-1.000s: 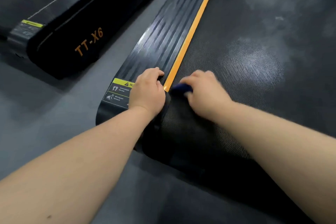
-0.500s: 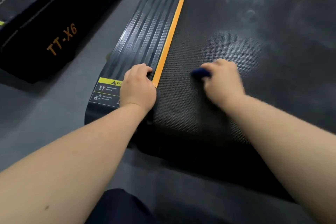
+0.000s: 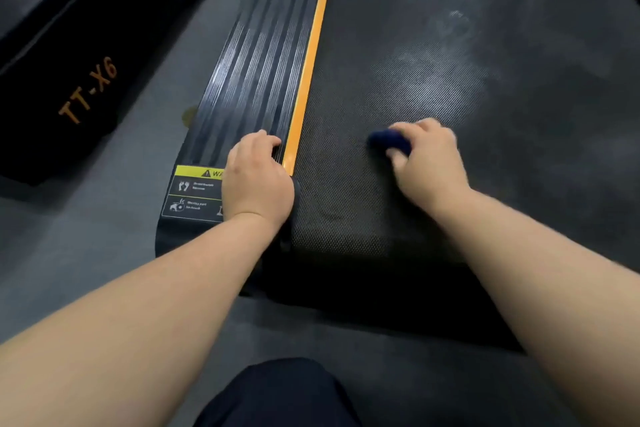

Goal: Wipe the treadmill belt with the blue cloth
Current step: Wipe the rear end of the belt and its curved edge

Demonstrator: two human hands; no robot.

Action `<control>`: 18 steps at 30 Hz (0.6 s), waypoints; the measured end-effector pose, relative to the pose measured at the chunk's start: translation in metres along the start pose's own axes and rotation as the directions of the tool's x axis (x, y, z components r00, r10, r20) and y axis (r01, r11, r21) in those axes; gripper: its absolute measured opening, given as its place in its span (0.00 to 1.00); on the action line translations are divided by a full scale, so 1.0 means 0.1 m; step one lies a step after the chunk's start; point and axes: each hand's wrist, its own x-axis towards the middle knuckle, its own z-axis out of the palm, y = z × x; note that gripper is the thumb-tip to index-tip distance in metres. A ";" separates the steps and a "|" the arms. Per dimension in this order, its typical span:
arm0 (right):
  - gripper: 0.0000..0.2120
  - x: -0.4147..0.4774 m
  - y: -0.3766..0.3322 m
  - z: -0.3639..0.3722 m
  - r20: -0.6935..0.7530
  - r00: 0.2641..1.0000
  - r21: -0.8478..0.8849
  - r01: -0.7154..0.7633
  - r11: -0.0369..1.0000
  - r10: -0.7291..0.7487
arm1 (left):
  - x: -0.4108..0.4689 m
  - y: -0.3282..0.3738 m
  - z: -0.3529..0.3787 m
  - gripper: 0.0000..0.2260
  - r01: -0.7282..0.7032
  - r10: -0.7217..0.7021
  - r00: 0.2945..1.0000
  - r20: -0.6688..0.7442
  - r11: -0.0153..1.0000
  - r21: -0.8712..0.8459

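Mid-wipe here: right hand is bunched around the blue cloth, pressing it on the near end of the treadmill belt. Left hand is curled over the ribbed side rail, gripping it for support. Dusty pale smudges sit farther up, so I'd guess the next pass needs to push that way.

The cloth in the right hand is dark navy. The belt is black with a fine dotted weave, smeared pale grey beyond that hand. An orange strip runs just right of the left hand, which rests on a dark grey ribbed rail. Left of it is a yellow-and-black label with white pictograms.
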 end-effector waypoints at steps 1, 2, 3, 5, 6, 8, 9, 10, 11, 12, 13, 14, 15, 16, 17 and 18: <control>0.13 0.02 -0.06 0.04 -0.024 0.998 0.012 -0.065 0.998 0.066 | 0.01 -0.01 0.01 0.16 -0.005 0.005 1.000 -0.001 1.000 -0.002; 0.13 -0.03 -0.19 0.10 -0.025 0.998 0.010 -0.054 0.999 0.054 | 0.01 -0.01 0.01 0.16 -0.008 0.008 1.000 -0.001 1.000 -0.002; 0.12 -0.13 -0.33 0.19 -0.003 1.000 0.023 0.006 1.000 -0.006 | 0.01 -0.02 0.02 0.16 -0.012 0.012 1.000 -0.002 1.000 -0.002; 0.13 -0.43 -0.62 0.28 0.050 0.986 0.114 0.155 0.981 -0.162 | 0.03 -0.03 0.02 0.16 -0.024 0.024 1.000 -0.010 1.000 -0.004; 0.14 -0.54 -0.67 0.27 0.104 0.971 0.160 0.195 0.968 -0.213 | 0.03 -0.04 0.02 0.16 -0.028 0.028 1.000 -0.008 1.000 -0.006; 0.16 -0.50 -0.62 0.19 0.218 0.935 0.161 0.250 0.955 -0.281 | 0.02 -0.05 0.03 0.17 -0.038 0.038 0.999 -0.006 0.999 -0.021; 0.16 -0.37 -0.57 0.17 0.238 0.925 0.128 0.272 0.954 -0.296 | 0.02 -0.06 0.03 0.17 -0.042 0.042 0.999 -0.008 0.999 -0.034; 0.16 -0.24 -0.53 0.16 0.230 0.930 0.084 0.276 0.958 -0.288 | 0.03 -0.06 0.03 0.17 -0.040 0.040 0.999 -0.007 0.998 -0.044; 0.16 -0.09 -0.52 0.18 0.210 0.945 0.036 0.249 0.968 -0.251 | 0.03 -0.06 0.02 0.17 -0.034 0.034 0.999 -0.001 0.998 -0.048; 0.16 0.05 -0.54 0.19 0.190 0.960 0.004 0.208 0.978 -0.205 | 0.02 -0.06 0.02 0.17 -0.028 0.029 1.000 0.005 0.998 -0.048; 0.17 0.17 -0.58 0.22 0.173 0.972 -0.001 0.164 0.986 -0.162 | 0.02 -0.06 0.02 0.17 -0.029 0.029 1.000 0.008 0.998 -0.047; 0.17 0.27 -0.64 0.26 0.160 0.978 0.004 0.135 0.991 -0.134 | 0.03 -0.06 0.01 0.17 -0.032 0.033 0.999 0.009 0.998 -0.047; 0.17 0.32 -0.70 0.31 0.157 0.981 0.012 0.117 0.993 -0.117 | 0.03 -0.05 0.00 0.17 -0.033 0.033 0.999 0.009 0.998 -0.048; 0.17 0.32 -0.75 0.33 0.163 0.981 0.029 0.106 0.994 -0.109 | 0.03 -0.05 -0.01 0.17 -0.033 0.034 0.999 0.009 0.998 -0.051; 0.16 0.27 -0.77 0.33 0.176 0.977 0.050 0.112 0.992 -0.120 | 0.03 -0.06 0.00 0.17 -0.035 0.036 0.999 0.009 0.998 -0.053; 0.16 0.17 -0.80 0.31 0.197 0.968 0.070 0.147 0.987 -0.158 | 0.03 -0.06 0.00 0.18 -0.035 0.036 0.999 0.013 0.998 -0.055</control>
